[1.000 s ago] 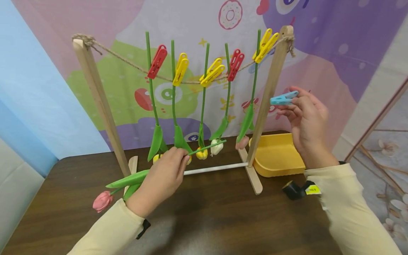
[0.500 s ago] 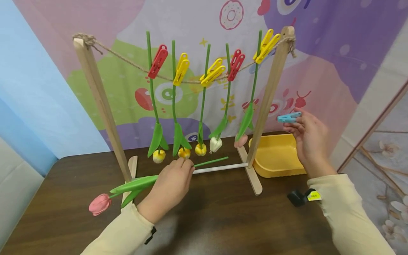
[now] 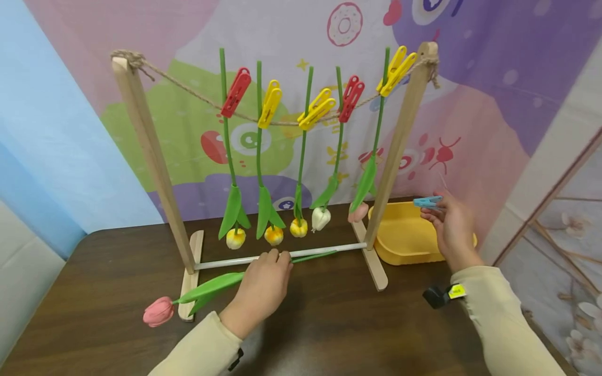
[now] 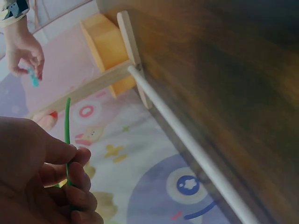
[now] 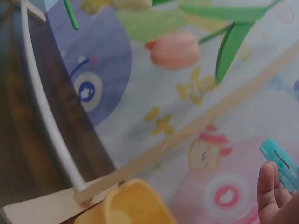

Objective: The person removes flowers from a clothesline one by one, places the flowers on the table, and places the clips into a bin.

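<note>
My left hand [image 3: 261, 290] grips the green stem of a pink tulip [image 3: 159, 312] held sideways in front of the white crossbar [image 3: 221, 263]. Its bloom points left and the bare stem end [image 4: 67, 121] sticks out to the right. In my right hand [image 3: 453, 227] a light blue clothespin [image 3: 428, 202] is pinched, over the yellow tray. Several tulips hang bloom-down from a twine line [image 3: 183, 94], each beside a clothespin, such as the red clothespin [image 3: 236, 92] and the yellow clothespin [image 3: 270, 104]. A white tulip [image 3: 321, 219] and a light pink tulip [image 5: 175, 50] hang toward the right.
Two wooden posts [image 3: 152, 167] with flat feet [image 3: 376, 269] carry the twine. A yellow tray [image 3: 404, 256] stands behind the right foot on the dark wooden table [image 3: 338, 324]. A patterned curtain [image 3: 263, 31] hangs close behind the rack.
My right hand has come down with the blue clothespin, from beside the right post to over the tray. My left hand has lowered and shifted slightly right with the pink tulip.
</note>
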`<state>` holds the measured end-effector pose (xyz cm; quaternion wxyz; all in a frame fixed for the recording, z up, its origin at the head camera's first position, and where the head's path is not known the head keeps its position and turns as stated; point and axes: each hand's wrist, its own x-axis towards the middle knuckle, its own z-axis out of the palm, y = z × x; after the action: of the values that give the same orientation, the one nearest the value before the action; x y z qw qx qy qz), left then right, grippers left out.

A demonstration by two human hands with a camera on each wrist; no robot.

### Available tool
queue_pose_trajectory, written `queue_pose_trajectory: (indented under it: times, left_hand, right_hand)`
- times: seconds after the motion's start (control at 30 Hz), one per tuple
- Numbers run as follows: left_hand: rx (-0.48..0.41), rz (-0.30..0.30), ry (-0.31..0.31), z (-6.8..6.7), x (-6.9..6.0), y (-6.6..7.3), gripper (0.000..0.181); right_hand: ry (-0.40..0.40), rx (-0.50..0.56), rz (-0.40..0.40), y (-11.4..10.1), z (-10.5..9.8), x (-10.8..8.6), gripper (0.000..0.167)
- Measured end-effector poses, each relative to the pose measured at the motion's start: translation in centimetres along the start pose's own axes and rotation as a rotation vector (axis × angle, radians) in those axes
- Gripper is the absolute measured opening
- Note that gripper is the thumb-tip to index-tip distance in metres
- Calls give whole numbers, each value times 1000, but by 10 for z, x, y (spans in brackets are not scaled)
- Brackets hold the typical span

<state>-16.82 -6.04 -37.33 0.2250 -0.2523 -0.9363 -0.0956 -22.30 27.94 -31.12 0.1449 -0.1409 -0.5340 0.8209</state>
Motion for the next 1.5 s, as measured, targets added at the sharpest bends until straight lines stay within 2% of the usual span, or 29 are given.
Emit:
queue_pose_trajectory:
  times: [0.27, 0.5, 0.7, 1.03, 1.17, 1.33, 1.5]
  left_hand:
    - [-12, -30, -37, 18, -4, 3, 15]
    - [-30, -70, -88, 32, -8, 5, 14]
    - [-38, -91, -133, 44, -13, 6, 14]
    - [-44, -132, -205, 62, -18, 3, 12]
    - [-51, -153, -247, 67, -19, 3, 12]
    - [-47, -174, -277, 71, -20, 4, 11]
    - [-37, -174, -275, 77, -21, 4, 10]
  right_hand:
    - [111, 27, 121, 21, -22, 20, 23]
    - [167, -34, 199, 38, -32, 35, 17]
    - [188, -75, 226, 48, -38, 39, 19]
    - [178, -135, 258, 57, -47, 48, 32]
    - [144, -175, 265, 60, -49, 51, 26]
    - [86, -301, 282, 64, -50, 56, 12]
    - [12, -456, 298, 66, -50, 60, 16]
